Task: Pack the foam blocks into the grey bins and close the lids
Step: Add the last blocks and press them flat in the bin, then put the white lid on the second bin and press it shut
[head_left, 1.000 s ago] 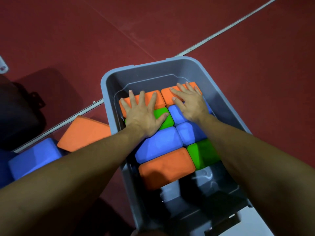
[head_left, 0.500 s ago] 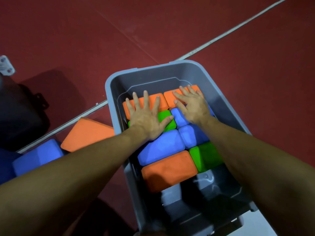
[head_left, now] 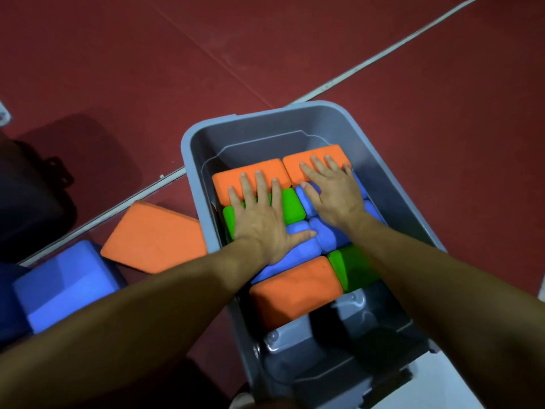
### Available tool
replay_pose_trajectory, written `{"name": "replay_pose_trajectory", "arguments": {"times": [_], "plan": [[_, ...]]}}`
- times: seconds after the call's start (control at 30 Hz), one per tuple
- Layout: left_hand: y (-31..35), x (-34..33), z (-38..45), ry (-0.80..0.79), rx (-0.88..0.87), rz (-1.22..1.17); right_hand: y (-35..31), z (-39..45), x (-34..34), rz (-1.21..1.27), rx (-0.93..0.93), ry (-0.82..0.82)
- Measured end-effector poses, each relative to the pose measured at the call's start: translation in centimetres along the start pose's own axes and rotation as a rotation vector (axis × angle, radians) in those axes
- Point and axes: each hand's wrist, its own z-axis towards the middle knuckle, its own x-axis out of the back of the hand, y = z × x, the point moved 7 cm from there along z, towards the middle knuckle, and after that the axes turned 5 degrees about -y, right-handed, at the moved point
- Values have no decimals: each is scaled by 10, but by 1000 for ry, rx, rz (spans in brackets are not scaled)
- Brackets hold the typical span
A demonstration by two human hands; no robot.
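Observation:
A grey bin [head_left: 194, 172] stands open on the red floor, packed with several foam blocks in orange, green and blue. My left hand [head_left: 259, 219] lies flat, fingers spread, pressing on the far left orange block [head_left: 233, 175] and the green block [head_left: 295, 205]. My right hand [head_left: 333, 193] lies flat on the far right orange block [head_left: 330, 152] and the blue blocks [head_left: 327, 234]. Nearer me in the bin sit another orange block [head_left: 292, 290] and a green one [head_left: 351, 267]. The bin's near end holds no blocks.
Outside the bin on its left lie a loose orange block [head_left: 153, 234] and a blue block [head_left: 65, 284]. A dark bag [head_left: 26, 199] sits at the far left. A white line [head_left: 383, 54] crosses the floor behind the bin.
Both hands stay flat on the blocks in the bin, shifted only slightly. The blue blocks under them look pressed down and squeezed.

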Motion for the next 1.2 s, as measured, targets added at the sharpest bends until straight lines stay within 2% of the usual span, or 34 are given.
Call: {"name": "replay_pose_trajectory", "arguments": {"times": [0.13,0.23,0.33,0.5,0.6,0.7,0.8,0.93,1.03,1.2], "plan": [[0,14,-9,-52,-35,-4,-5,-21,23,76,-67,40],[4,31,-33,-19,-109,-13,2,-59,39,203,-182,128],[8,46,-69,5,-165,-17,8,-105,48,239,-200,186],[24,86,-139,3,-282,-102,5,-172,84,129,-168,260],[44,114,-191,-41,-296,-164,-6,-217,114,93,-200,219],[77,131,-226,-152,-296,-111,-17,-262,139,55,-203,235],[112,152,-258,-181,-321,-70,-11,-307,153,84,-274,233],[160,150,-304,-305,-410,30,-1,-373,136,119,-317,200],[194,139,-335,-302,-508,69,8,-414,116,158,-375,210],[227,80,-374,-389,-716,130,20,-460,58,146,-457,45]]}}
